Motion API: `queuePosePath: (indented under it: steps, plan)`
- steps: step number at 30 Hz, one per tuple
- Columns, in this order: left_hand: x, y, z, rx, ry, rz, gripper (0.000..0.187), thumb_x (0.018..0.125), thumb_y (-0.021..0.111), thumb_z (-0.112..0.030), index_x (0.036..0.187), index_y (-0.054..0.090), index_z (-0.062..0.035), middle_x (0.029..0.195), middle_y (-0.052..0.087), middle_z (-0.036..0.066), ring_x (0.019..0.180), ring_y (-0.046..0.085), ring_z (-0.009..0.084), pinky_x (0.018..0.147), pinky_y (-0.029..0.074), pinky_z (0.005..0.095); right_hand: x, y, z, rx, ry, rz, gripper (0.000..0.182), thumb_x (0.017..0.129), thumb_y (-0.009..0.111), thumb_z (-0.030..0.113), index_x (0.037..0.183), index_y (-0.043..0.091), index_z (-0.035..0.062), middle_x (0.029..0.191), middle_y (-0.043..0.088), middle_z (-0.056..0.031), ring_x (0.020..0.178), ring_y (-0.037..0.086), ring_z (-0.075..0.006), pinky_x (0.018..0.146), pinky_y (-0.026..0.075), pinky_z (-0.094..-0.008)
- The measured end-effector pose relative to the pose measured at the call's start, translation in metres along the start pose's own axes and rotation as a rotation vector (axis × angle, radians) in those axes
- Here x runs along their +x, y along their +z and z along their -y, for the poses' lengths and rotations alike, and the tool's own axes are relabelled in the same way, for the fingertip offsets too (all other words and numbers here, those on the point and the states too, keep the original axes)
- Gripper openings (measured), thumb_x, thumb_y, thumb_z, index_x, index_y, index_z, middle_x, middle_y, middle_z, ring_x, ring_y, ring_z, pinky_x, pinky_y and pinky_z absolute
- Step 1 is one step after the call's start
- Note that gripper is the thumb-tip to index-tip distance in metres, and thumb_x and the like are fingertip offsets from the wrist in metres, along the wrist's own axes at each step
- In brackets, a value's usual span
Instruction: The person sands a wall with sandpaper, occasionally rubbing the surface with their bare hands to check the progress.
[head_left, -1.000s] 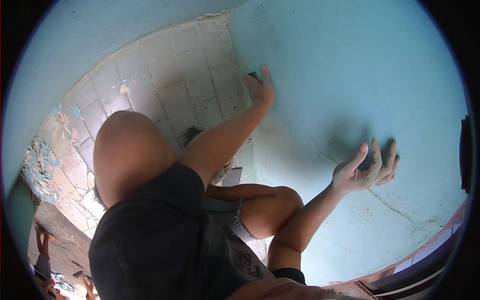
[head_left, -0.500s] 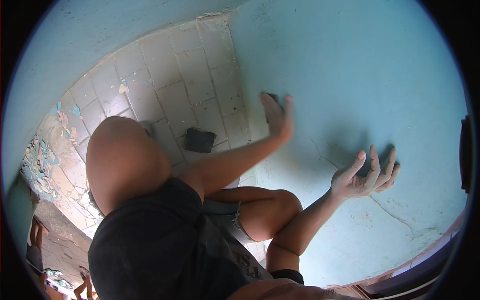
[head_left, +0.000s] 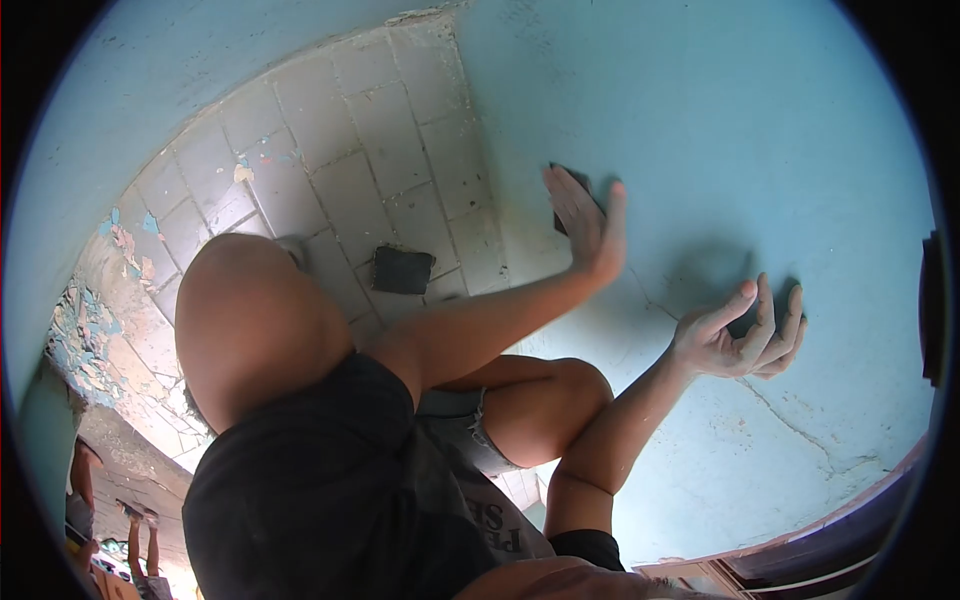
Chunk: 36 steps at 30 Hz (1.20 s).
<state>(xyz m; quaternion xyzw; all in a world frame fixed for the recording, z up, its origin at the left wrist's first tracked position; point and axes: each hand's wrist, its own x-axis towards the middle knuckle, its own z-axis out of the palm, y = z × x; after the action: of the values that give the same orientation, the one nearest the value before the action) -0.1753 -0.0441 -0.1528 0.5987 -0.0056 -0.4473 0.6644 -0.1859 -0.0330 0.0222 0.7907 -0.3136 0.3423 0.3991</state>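
My left hand (head_left: pixel 592 232) presses a dark sheet of sandpaper (head_left: pixel 561 212) against the light blue wall (head_left: pixel 680 120). Its fingers lie over the sheet and the thumb stands apart. To the right, my right hand (head_left: pixel 722 338) is close by the same wall, palm partly towards me, with its fingers loosely bent and spread. A dark patch shows between its thumb and fingers, and I cannot tell whether it is shadow or something held. Pale dust coats both hands. Another dark, roughly square piece (head_left: pixel 402 270) lies on the tiled floor, left of my left forearm.
My bent knee (head_left: pixel 570 395) is close to the wall, below my left forearm. Worn pale tiles (head_left: pixel 320 100) cover the floor, with flaked paint (head_left: pixel 85 330) at the left. A crack (head_left: pixel 790 425) runs across the wall. Other people's legs (head_left: pixel 143 545) show at the lower left.
My left hand has slid to the right along the wall with the sandpaper. My right hand has shifted slightly up and right. The people at the lower left have moved.
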Motion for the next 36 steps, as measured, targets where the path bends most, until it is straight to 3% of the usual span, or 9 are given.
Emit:
queuePosePath:
  steps: [4,6,11,14,17,21,24,31,36]
  plan:
    - [0.097,-0.028,0.035,-0.086,0.010,-0.127,0.103,0.101,0.031,-0.066,0.151,-0.009,0.0149,0.161,-0.010,0.034,0.153,-0.008,0.0418,0.124,-0.005,0.0484,0.002,-0.006,-0.001,0.002,-0.029,-0.006,0.033,0.094,0.066,0.044,0.083,0.077,0.0146,0.114,0.072,-0.0078,0.122,0.049,-0.0268,0.102,0.029,-0.0439]
    - [0.089,-0.035,0.031,-0.062,-0.157,-0.094,0.102,0.101,0.031,-0.065,0.152,-0.009,0.0146,0.162,-0.010,0.032,0.153,-0.007,0.0392,0.124,-0.004,0.0462,0.001,-0.003,0.000,-0.024,-0.074,-0.004,0.034,0.094,0.066,0.044,0.083,0.077,0.0140,0.114,0.072,-0.0074,0.123,0.048,-0.0263,0.102,0.028,-0.0439]
    - [-0.045,-0.003,0.005,0.011,0.217,0.132,0.106,0.100,0.033,-0.066,0.151,-0.012,0.0152,0.159,-0.013,0.039,0.149,-0.012,0.0512,0.120,-0.008,0.0576,0.003,0.004,0.002,-0.013,0.037,-0.023,0.033,0.093,0.067,0.044,0.084,0.077,0.0138,0.116,0.071,-0.0071,0.125,0.046,-0.0248,0.102,0.028,-0.0449]
    - [0.009,-0.018,0.015,0.020,0.361,0.109,0.106,0.100,0.037,-0.063,0.149,-0.012,0.0172,0.158,-0.013,0.040,0.149,-0.011,0.0529,0.119,-0.007,0.0594,0.006,0.001,0.003,0.024,0.064,-0.032,0.034,0.093,0.066,0.044,0.084,0.077,0.0133,0.117,0.071,-0.0066,0.123,0.047,-0.0242,0.101,0.028,-0.0450]
    - [0.044,-0.027,0.042,-0.124,0.016,-0.056,0.106,0.100,0.041,-0.060,0.149,-0.011,0.0183,0.157,-0.011,0.041,0.149,-0.011,0.0532,0.119,-0.004,0.0604,0.005,-0.005,0.001,-0.020,-0.002,0.002,0.035,0.094,0.065,0.044,0.084,0.077,0.0129,0.117,0.071,-0.0062,0.119,0.048,-0.0234,0.100,0.029,-0.0446]
    - [-0.076,-0.030,0.051,0.162,0.387,0.329,0.106,0.100,0.047,-0.054,0.149,-0.015,0.0169,0.156,-0.017,0.041,0.148,-0.015,0.0523,0.120,-0.004,0.0585,0.008,0.006,0.006,-0.134,-0.056,-0.078,0.038,0.097,0.062,0.046,0.085,0.078,0.0140,0.114,0.071,-0.0030,0.110,0.050,-0.0189,0.093,0.034,-0.0394]
    - [-0.058,-0.011,0.032,0.136,0.168,0.242,0.106,0.099,0.047,-0.054,0.149,-0.015,0.0164,0.156,-0.017,0.041,0.149,-0.014,0.0517,0.120,-0.005,0.0582,0.007,0.008,0.004,0.084,0.112,-0.086,0.037,0.097,0.061,0.044,0.084,0.076,0.0121,0.117,0.070,-0.0063,0.118,0.047,-0.0228,0.099,0.029,-0.0423]
    - [-0.001,-0.034,0.032,0.173,0.702,0.166,0.096,0.098,0.053,-0.041,0.148,0.001,0.0230,0.154,0.000,0.048,0.147,0.000,0.0591,0.119,0.000,0.0614,0.011,0.001,0.005,0.077,-0.002,-0.004,0.039,0.098,0.060,0.044,0.085,0.076,0.0113,0.116,0.070,-0.0082,0.118,0.045,-0.0224,0.097,0.030,-0.0400]
    - [-0.037,-0.037,0.060,0.136,0.594,0.245,0.098,0.098,0.054,-0.043,0.148,0.001,0.0221,0.154,-0.001,0.048,0.147,-0.004,0.0590,0.119,-0.001,0.0612,0.007,0.008,0.001,0.050,0.045,-0.063,0.040,0.097,0.060,0.046,0.086,0.076,0.0113,0.116,0.070,-0.0089,0.119,0.046,-0.0234,0.100,0.029,-0.0413]
